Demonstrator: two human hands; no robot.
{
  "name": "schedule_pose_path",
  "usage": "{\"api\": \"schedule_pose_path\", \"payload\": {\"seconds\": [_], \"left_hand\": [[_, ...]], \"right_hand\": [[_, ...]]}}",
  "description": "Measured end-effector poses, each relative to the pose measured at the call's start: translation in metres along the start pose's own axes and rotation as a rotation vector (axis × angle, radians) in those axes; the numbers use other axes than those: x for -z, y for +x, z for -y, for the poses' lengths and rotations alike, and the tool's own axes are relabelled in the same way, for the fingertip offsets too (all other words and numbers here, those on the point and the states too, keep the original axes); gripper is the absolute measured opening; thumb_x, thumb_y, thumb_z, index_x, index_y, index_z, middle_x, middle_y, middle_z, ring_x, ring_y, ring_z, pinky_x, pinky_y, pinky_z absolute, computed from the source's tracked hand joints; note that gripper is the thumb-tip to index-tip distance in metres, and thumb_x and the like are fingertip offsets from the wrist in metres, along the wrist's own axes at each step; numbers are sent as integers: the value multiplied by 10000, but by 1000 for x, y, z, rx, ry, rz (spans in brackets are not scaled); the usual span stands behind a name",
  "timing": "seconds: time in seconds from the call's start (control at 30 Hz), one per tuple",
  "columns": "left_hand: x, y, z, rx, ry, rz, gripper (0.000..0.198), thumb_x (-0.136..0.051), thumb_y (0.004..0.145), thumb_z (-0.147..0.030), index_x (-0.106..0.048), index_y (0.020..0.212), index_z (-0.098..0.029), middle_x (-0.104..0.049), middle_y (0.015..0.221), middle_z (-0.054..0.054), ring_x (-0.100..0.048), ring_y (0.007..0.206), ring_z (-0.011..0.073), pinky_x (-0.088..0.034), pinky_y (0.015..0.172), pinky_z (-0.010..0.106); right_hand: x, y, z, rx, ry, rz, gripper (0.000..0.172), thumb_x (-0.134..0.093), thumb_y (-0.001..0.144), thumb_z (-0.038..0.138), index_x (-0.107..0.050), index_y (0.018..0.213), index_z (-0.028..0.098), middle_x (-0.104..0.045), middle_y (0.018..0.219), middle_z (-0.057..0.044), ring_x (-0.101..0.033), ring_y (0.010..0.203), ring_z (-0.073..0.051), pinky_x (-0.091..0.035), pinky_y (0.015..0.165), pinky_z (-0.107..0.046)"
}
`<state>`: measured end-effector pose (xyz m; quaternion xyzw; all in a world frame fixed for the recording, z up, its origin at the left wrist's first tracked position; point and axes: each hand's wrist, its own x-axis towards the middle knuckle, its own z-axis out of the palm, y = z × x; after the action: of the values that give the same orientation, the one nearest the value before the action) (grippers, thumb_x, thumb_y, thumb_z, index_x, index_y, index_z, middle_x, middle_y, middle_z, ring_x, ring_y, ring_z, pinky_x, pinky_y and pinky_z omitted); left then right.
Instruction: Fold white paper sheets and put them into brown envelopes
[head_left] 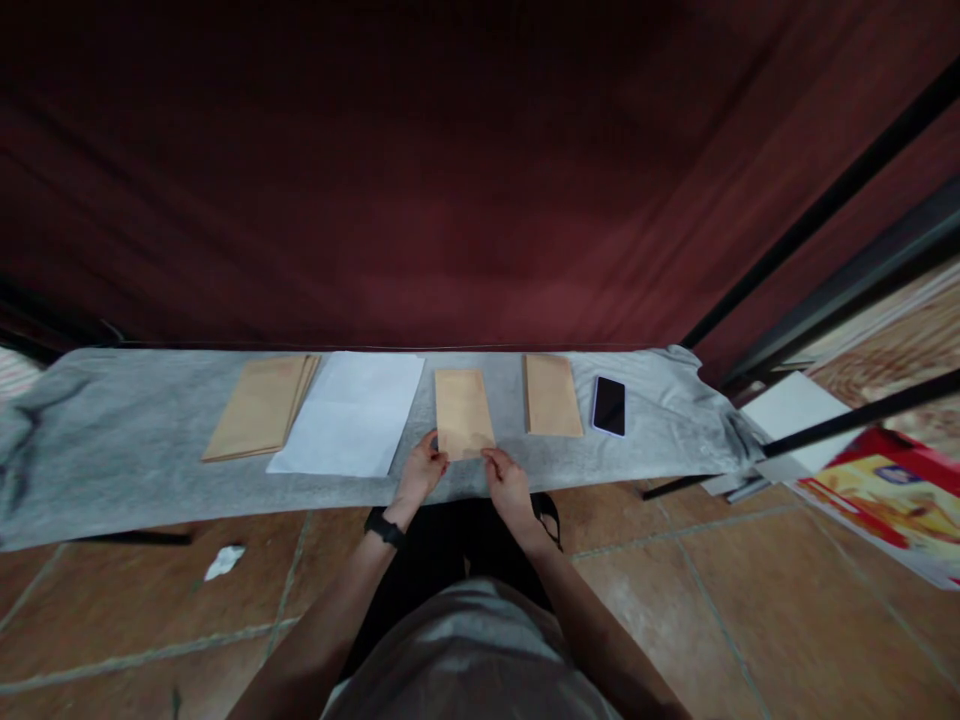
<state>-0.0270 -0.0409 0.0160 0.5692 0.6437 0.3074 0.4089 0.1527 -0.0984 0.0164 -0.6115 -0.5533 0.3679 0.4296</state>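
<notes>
A small brown paper envelope (463,405) lies in front of me on a grey cloth, its near edge between my hands. My left hand (422,470) pinches its lower left corner, thumb on top. At the lower right corner, my right hand (506,482) has its fingers closed on the edge. To the left are white paper sheets (352,415), and beyond them a stack of larger brown envelopes (259,408). Right of my hands sits a small pile of brown envelopes (553,396).
A phone (609,406) with a dark screen rests at the right on the grey cloth (135,430) covering the narrow table. A dark red curtain (450,200) hangs behind. Black metal bars (862,415) and a red-yellow box (892,490) are at the right. Crumpled white paper (224,562) lies on the tiled floor.
</notes>
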Motion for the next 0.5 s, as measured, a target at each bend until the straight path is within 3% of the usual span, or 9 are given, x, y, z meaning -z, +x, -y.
{"api": "schedule_pose_path", "payload": {"seconds": [0.07,0.13,0.27,0.37,0.5], "left_hand": [[3,-2,0,0,70,27,526,-555,810,-149,-547,1335,-118,-640,599,-31,-588,500,148,-434,527,247],[4,-6,-3,-25,214,8,523,-547,841,-179,-529,1361,-120,-684,685,10,-635,586,178,-471,591,275],[0,-14,-10,-187,565,-166,451,-475,930,-252,-551,1362,-149,-725,1019,129,-685,934,256,-514,840,369],[-13,-10,-17,-391,654,-183,452,-389,983,-304,-564,1371,-149,-635,1312,175,-558,1264,301,-427,1059,460],[-36,11,-22,-549,674,-1,514,-335,999,-320,-482,1460,-145,-446,1552,126,-292,1495,281,-257,1206,488]], "right_hand": [[3,-2,-3,235,-357,4,376,-461,986,247,-631,1316,185,-645,1358,-107,-583,1274,-224,-428,1125,-405],[5,-4,-6,370,-596,66,429,-483,1000,256,-542,1420,194,-550,1471,-100,-493,1373,-223,-347,1186,-428],[3,-8,-14,444,-795,108,490,-489,1015,305,-449,1492,203,-458,1545,-94,-419,1432,-221,-286,1211,-443],[1,-8,-17,449,-809,106,502,-467,1025,335,-429,1505,192,-438,1557,-99,-405,1440,-227,-266,1215,-449],[1,-7,-17,453,-801,117,485,-442,1034,349,-462,1485,174,-475,1531,-107,-414,1432,-238,-259,1217,-458]]}}
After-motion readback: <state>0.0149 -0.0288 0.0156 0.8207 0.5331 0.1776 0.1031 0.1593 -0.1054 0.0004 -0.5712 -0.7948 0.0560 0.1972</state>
